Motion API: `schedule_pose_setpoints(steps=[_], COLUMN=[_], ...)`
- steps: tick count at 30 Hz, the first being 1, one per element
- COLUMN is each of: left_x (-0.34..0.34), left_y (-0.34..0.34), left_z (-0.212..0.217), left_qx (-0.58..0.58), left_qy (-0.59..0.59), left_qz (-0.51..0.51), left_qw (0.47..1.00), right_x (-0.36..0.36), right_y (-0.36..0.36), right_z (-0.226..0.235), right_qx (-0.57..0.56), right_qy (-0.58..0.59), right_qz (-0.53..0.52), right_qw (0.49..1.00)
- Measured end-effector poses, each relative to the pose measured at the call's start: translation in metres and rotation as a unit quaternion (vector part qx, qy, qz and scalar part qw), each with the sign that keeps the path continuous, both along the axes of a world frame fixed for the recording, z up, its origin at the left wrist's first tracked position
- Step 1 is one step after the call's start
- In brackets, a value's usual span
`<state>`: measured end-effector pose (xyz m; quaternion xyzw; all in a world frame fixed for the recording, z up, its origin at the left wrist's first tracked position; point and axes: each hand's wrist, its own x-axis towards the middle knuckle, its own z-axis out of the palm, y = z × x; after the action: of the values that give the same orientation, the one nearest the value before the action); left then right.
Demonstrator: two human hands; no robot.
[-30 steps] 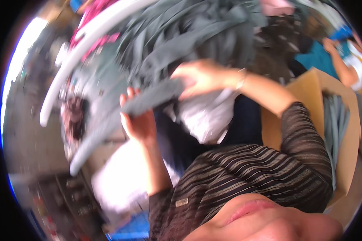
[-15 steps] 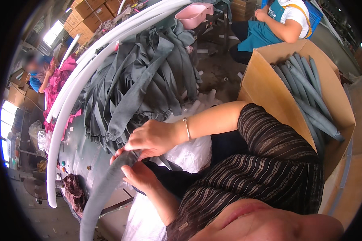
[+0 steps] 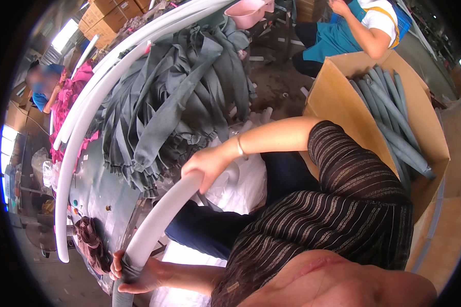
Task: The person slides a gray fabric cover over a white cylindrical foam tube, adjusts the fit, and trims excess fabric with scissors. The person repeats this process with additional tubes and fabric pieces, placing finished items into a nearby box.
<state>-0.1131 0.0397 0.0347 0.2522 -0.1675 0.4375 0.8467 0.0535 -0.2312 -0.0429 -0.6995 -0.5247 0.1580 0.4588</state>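
White foam tube (image 3: 159,220) slants across the lap, its lower end in a grey sleeve (image 3: 122,291). Left hand (image 3: 133,273) grips that sleeved end tight; right hand (image 3: 206,165) closes around the upper end. Grey sleeve pile (image 3: 164,107) on counter (image 3: 95,184) beside; cardboard box (image 3: 338,92) right.

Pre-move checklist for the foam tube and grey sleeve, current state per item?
1. Left hand grips the lower end of the white foam tube: ok.
2. Right hand closed around the tube higher up: ok.
3. Grey sleeve bunched at the tube's lower end under the left hand; how far it is on: cannot tell.
4. Tube between the hands bare white, no fabric over it: ok.
5. Pile of grey sleeves on the table beside the hands: ok.
6. Cardboard box on the person's right open, with grey covered tubes in it: ok.
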Motion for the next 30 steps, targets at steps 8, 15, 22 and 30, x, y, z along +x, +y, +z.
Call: schedule_pose_setpoints(steps=[8, 15, 22, 30], left_x=[-0.003, 0.045, 0.063, 0.071], left_y=[-0.005, -0.011, -0.057, -0.071], left_z=[-0.009, -0.025, -0.070, -0.099], left_qx=[-0.035, -0.071, -0.048, -0.093], left_qy=[0.002, -0.020, 0.179, 0.293], left_qz=[-0.042, -0.108, -0.102, -0.182], left_qw=[0.998, 0.991, 0.977, 0.934], right_x=[0.013, 0.053, 0.047, 0.015], right_y=[-0.009, 0.001, 0.012, 0.060], right_z=[0.099, 0.116, 0.037, 0.028], right_qx=[0.126, 0.179, 0.013, -0.016], right_qy=[-0.268, -0.376, -0.466, -0.360], right_qz=[-0.244, -0.310, -0.284, -0.110], right_qw=[0.924, 0.855, 0.838, 0.926])
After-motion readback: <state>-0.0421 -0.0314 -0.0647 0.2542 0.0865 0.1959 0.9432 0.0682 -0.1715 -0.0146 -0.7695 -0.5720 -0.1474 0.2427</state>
